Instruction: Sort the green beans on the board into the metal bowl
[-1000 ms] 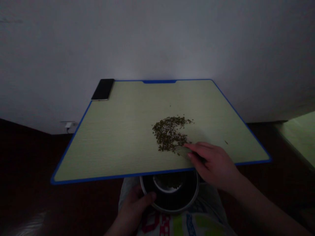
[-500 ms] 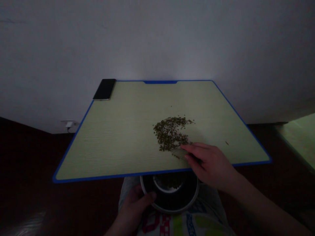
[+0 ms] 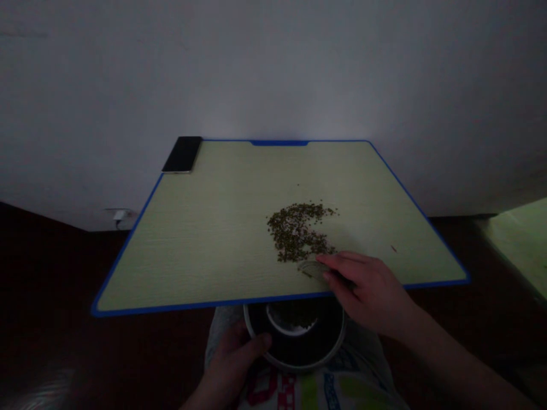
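Note:
A loose heap of small green-brown grains [image 3: 284,230], like beans or peppercorns, lies spread on the pale table [image 3: 205,239]. My right hand [image 3: 363,282] is at the heap's near right side, fingers pinched on a thin see-through curved piece [image 3: 311,267] whose exact kind I cannot make out. Under the table's front edge, my left hand [image 3: 239,353] grips the left rim of a dark bowl [image 3: 294,350] with a light rim, thumb over the edge. More grains show inside the bowl, partly hidden by the table.
A dark phone [image 3: 183,155] lies on the far left corner. A small reddish-brown sliver [image 3: 394,249] rests at the right. The table has a blue edge and stands against a grey wall [image 3: 273,68]. A white plug [image 3: 120,216] sits in a wall socket at left.
My right hand has shifted very slightly to the right with the see-through piece. The left hand and the bowl stay where they were.

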`<state>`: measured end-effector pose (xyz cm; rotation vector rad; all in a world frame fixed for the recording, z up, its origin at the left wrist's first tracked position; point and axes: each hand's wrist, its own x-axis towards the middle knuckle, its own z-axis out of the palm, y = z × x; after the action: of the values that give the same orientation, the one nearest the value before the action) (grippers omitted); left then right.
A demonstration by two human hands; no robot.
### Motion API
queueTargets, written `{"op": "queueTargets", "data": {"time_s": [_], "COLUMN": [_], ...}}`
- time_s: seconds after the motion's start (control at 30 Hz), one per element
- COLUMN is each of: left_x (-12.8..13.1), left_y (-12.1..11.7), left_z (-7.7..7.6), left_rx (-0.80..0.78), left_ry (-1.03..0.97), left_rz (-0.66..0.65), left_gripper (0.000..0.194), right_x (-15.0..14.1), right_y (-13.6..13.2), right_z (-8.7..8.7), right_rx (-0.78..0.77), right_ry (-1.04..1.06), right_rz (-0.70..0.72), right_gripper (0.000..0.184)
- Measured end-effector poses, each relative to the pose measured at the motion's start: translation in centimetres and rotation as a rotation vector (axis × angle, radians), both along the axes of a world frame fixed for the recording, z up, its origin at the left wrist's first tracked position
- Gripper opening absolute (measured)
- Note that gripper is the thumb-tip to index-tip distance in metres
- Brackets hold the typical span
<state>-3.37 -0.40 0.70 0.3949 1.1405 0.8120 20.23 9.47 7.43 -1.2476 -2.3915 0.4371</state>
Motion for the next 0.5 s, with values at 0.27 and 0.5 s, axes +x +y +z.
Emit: {"op": "queueTargets", "data": {"time_s": [0.27,0.5], "left_x": [0.1,0.2], "left_y": [-0.1,0.0], "left_z": [-0.2,0.1], "left_rx": [-0.018,-0.035], "left_ry": [-0.032,-0.006], "left_rz": [0.019,0.041], "left_gripper": [0.032,0.033], "right_x": [-0.8,-1.7], "right_y": [-0.4,-0.7], "right_z": [-0.1,-0.3], "right_rx": [0.0,0.032], "right_ry": [0.006,0.024], "right_rz": [0.035,-0.016], "right_gripper": [0.029,0.03]}}
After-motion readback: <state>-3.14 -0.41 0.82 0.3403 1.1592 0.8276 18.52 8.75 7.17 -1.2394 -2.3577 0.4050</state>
